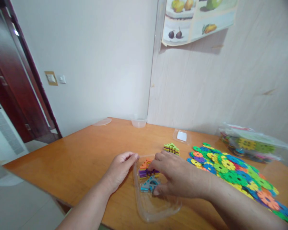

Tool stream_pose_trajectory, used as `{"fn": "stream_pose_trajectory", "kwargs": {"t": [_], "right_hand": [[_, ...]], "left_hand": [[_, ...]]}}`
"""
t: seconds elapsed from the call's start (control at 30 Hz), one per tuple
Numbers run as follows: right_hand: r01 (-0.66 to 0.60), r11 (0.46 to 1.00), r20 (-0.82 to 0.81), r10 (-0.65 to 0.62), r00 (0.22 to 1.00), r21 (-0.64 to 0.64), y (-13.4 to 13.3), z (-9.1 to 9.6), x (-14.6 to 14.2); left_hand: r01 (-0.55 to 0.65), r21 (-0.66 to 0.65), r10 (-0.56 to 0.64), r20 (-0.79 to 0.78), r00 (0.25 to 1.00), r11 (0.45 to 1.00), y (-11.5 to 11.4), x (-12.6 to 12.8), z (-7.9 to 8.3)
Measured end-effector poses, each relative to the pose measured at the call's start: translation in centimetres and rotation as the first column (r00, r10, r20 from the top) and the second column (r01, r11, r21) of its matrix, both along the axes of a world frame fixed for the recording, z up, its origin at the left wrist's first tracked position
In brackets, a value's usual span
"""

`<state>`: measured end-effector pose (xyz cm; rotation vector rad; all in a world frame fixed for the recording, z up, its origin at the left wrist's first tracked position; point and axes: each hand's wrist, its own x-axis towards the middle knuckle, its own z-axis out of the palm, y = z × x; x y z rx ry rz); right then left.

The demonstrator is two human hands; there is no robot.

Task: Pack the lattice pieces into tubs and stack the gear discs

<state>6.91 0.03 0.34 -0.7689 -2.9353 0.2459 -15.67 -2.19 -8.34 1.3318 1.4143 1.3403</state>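
A clear plastic tray [156, 213] lies on the wooden table [86, 150] in front of me. Inside it sit stacks of plastic snowflake discs: an orange stack [145, 164], a purple stack [144, 173] and a grey-blue stack [147, 185]. My left hand [121, 167] grips the tray's left rim with curled fingers. My right hand [180, 177] is over the tray, fingers closed on the stacks, thumb by the grey-blue one. A green and yellow stack [171, 148] stands on the table just beyond the tray.
A heap of loose coloured discs [232, 172] spreads over the table to the right, with a clear bag of more discs [252, 145] behind it. A small clear lid [181, 136], a clear cup [139, 122] and a flat lid [102, 121] lie near the wall.
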Motion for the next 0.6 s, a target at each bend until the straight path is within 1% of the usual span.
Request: {"fn": "stream_pose_trajectory", "kwargs": {"t": [0.1, 0.17, 0.23, 0.3, 0.33, 0.37, 0.43, 0.53, 0.6], "right_hand": [[0.057, 0.998, -0.123, -0.054, 0.991, 0.021, 1.2, 0.5, 0.8], [0.155, 0.987, -0.220, -0.143, 0.965, 0.041, 2.9, 0.6, 1.5], [0.281, 0.958, -0.304, -0.250, 0.919, 0.061, 5.4, 0.3, 2.4], [0.426, 0.901, -0.381, -0.368, 0.848, 0.077, 8.2, -0.6, 3.4], [0.486, 0.870, -0.387, -0.423, 0.819, 0.078, 9.5, -1.2, 4.0], [0.519, 0.851, -0.369, -0.458, 0.809, 0.082, 10.6, -1.9, 4.5], [0.552, 0.829, -0.306, -0.503, 0.808, 0.094, 12.3, -3.5, 5.3], [0.539, 0.839, -0.201, -0.517, 0.832, 0.072, 13.3, -5.5, 5.8], [0.525, 0.850, -0.159, -0.513, 0.843, 0.042, 13.4, -6.3, 5.6]], "left_hand": [[0.008, -0.007, -0.008, 0.016, 1.000, 1.000, 0.1, 0.0, -0.2], [0.003, -0.017, -0.003, 0.021, 1.000, 1.000, 0.2, 0.1, -0.2], [-0.005, -0.018, 0.006, 0.019, 1.000, 1.000, 0.1, 0.1, -0.1], [-0.005, -0.017, 0.005, 0.012, 1.000, 1.000, 0.1, 0.2, 0.0], [-0.001, -0.017, 0.002, 0.010, 1.000, 1.000, 0.1, 0.2, 0.1], [0.004, -0.020, -0.004, 0.009, 1.000, 1.000, 0.1, 0.2, 0.1], [0.013, -0.026, -0.013, 0.010, 1.000, 1.000, 0.0, 0.1, 0.1], [0.013, -0.027, -0.013, 0.004, 1.000, 1.000, 0.1, 0.0, 0.0], [0.006, -0.024, -0.006, -0.002, 1.000, 1.000, 0.1, 0.0, 0.0]]}}
